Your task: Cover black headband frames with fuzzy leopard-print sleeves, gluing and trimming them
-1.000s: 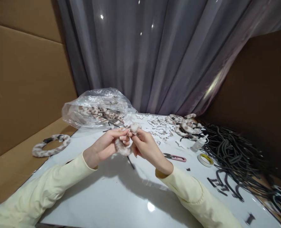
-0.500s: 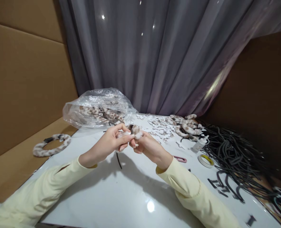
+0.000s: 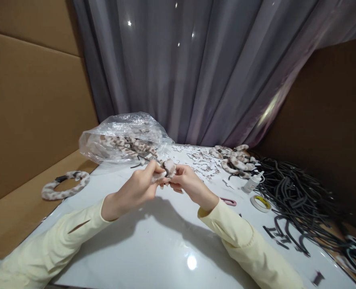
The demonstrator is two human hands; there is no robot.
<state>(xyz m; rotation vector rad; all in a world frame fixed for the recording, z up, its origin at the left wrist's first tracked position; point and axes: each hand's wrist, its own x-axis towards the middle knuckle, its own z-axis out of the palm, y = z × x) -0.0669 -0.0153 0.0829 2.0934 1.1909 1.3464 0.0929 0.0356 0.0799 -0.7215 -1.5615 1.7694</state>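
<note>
- Grey-purple pleated curtain [image 3: 154, 76] closes off the back; brown cardboard panels [image 3: 30, 112] stand at both sides of the glossy white tabletop [image 3: 154, 257].
- Work piece: white-and-brown spotted furry fabric tube [image 3: 172, 167], held between both hands above the middle of the tabletop. A narrow black band [image 3: 166, 173] shows on it beside the left fingers.
- Left hand [image 3: 136, 184]: closed on the tube, thumb and fingers pinching by the band.
- Right hand [image 3: 190, 182]: fingers drawn in narrow, gripping the tube's right end; exact fingertip contact partly hidden.
- Change noted: one second ago the left palm side was more exposed; now its back faces the camera. The thin dark strip then hanging below the hands is no longer visible.
- Change noted: the pink-handled snips [image 3: 228, 202] showed their dark blades at that time; now only the handle end appears past the right wrist.
- Unchanged: spotted furry ring [image 3: 53, 192] at left, overlapping the tabletop edge; clear plastic bag [image 3: 114, 123] of furry pieces behind the left hand; stack of furry rings [image 3: 238, 161], white plastic bottle [image 3: 250, 184], white tape roll [image 3: 257, 206] with yellow core and heap of black cords [image 3: 289, 188] at right.
</note>
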